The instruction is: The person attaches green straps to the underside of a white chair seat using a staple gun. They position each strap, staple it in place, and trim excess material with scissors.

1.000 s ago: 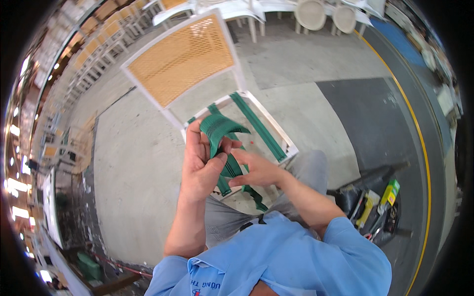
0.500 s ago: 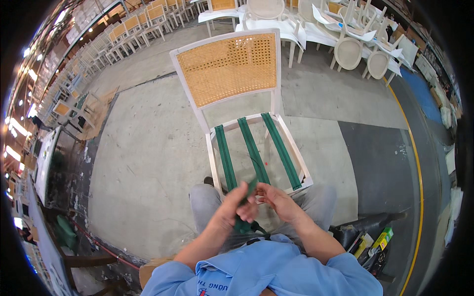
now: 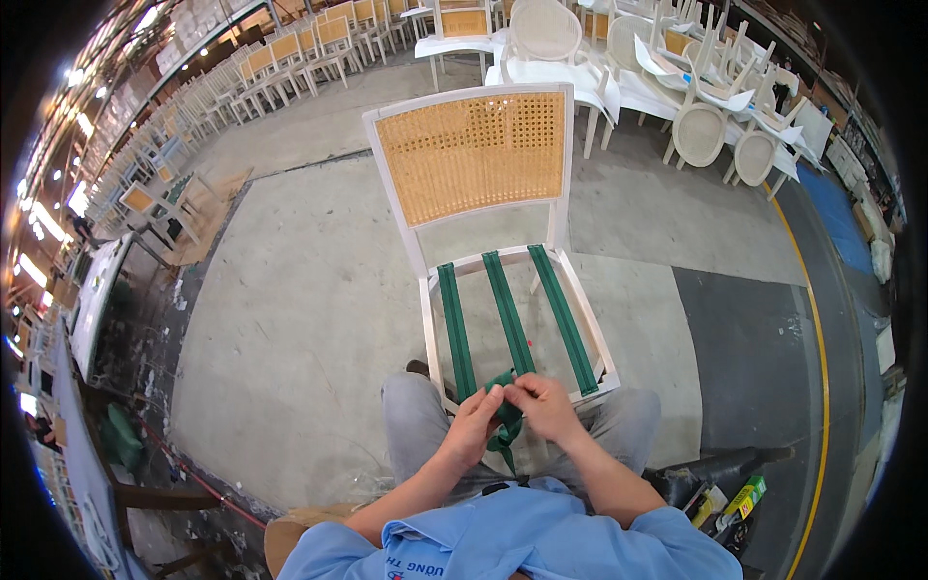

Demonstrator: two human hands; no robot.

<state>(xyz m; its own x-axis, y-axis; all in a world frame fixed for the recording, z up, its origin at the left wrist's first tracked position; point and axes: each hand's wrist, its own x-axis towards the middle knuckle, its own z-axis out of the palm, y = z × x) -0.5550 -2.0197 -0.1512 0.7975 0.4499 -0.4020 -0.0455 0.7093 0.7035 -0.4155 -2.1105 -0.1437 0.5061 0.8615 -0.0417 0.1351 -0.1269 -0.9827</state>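
In front of me stands a pale wooden chair (image 3: 432,319) with a woven cane back (image 3: 474,155). Three green webbing straps (image 3: 507,309) run front to back across its open seat frame. Close to the front rail, my left hand (image 3: 476,420) is closed on a loose length of green webbing (image 3: 506,425), which dangles in folds toward my lap. My right hand (image 3: 541,401) pinches the same webbing, its fingertips meeting those of the left. Where the loose webbing ends is hidden by my fingers.
An open black bag of tools (image 3: 715,498) with a green-and-yellow box (image 3: 745,496) lies by my right side. Tables with stacked pale chairs (image 3: 698,133) stand at the far right, rows of chairs (image 3: 261,72) at the far left. A white-topped table (image 3: 101,300) is at left.
My hands have come together on the loose webbing, which now sits bunched between them. The chair appears slightly lower and farther right in view.
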